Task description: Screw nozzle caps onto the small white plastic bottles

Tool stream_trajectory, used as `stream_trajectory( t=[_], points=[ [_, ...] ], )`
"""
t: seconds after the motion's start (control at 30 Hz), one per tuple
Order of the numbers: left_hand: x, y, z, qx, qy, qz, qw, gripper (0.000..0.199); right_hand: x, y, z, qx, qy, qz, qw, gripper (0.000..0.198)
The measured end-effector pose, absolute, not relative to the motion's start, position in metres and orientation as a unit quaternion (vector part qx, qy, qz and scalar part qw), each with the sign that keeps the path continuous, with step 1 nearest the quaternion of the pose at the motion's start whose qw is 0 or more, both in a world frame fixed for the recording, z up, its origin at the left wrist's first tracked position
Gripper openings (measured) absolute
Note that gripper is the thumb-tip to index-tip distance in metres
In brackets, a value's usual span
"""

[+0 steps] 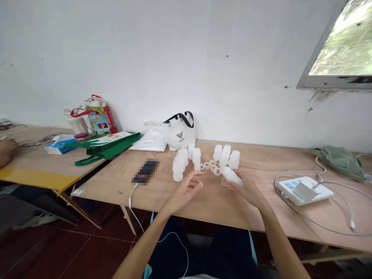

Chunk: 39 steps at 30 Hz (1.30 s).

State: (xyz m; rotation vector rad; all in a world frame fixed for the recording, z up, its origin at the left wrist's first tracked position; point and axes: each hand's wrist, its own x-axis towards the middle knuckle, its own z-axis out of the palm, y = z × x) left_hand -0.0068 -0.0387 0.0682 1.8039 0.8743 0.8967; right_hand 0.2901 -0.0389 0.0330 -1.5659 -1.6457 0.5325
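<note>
My right hand (246, 186) is closed round a white translucent plastic bottle (231, 176), which lies tilted with its neck pointing up and left. My left hand (188, 189) hovers just above the table edge side of the bottles, fingers curled apart with nothing between them. Several translucent rings (213, 167) lie between the hands and the bottles behind. Upright white bottles stand in a left cluster (180, 161) and a right cluster (224, 155). Another round translucent piece (224, 181) lies beside the held bottle, partly hidden.
On the wooden table (162, 197) a phone (145, 171) lies left with its cable. Behind stand a white tote bag (179, 133) and a white plastic package (151, 138). A white device (303, 190) with looping cables lies right, near a green cloth item (340, 162). A green bag (107, 145) lies left.
</note>
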Motion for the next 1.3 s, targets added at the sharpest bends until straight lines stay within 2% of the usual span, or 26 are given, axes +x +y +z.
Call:
stream_trajectory(
  t=[0.23, 0.5, 0.67, 0.8, 0.97, 1.07, 1.2, 1.3],
  points=[
    [-0.002, -0.026, 0.040, 0.768, 0.378, 0.326, 0.402, 0.039, 0.267, -0.040, 0.033, -0.530, -0.717, 0.305, 0.334, 0.056],
    [0.006, -0.016, 0.013, 0.767, 0.398, 0.316, 0.393, 0.063, 0.243, -0.040, 0.022, -0.513, -0.733, 0.303, 0.328, 0.054],
    [0.011, -0.016, 0.014, 0.789, 0.372, 0.304, 0.382, 0.039, 0.232, -0.049, 0.033, -0.464, -0.760, 0.328, 0.315, 0.046],
    [0.010, -0.012, 0.021, 0.753, 0.374, 0.350, 0.412, 0.035, 0.235, -0.052, 0.042, -0.465, -0.758, 0.321, 0.327, 0.050],
    [-0.009, -0.011, 0.051, 0.615, 0.359, 0.513, 0.479, 0.049, 0.250, -0.055, 0.051, -0.527, -0.724, 0.231, 0.380, 0.052],
    [-0.017, -0.014, 0.067, 0.564, 0.342, 0.580, 0.478, 0.055, 0.252, -0.061, 0.055, -0.537, -0.731, 0.167, 0.386, 0.049],
    [-0.009, -0.023, 0.068, 0.615, 0.331, 0.519, 0.492, 0.042, 0.239, -0.073, 0.057, -0.493, -0.773, 0.035, 0.398, 0.047],
    [0.001, -0.030, 0.062, 0.618, 0.310, 0.490, 0.531, 0.042, 0.229, -0.079, 0.061, -0.460, -0.787, -0.070, 0.405, 0.043]
  ],
)
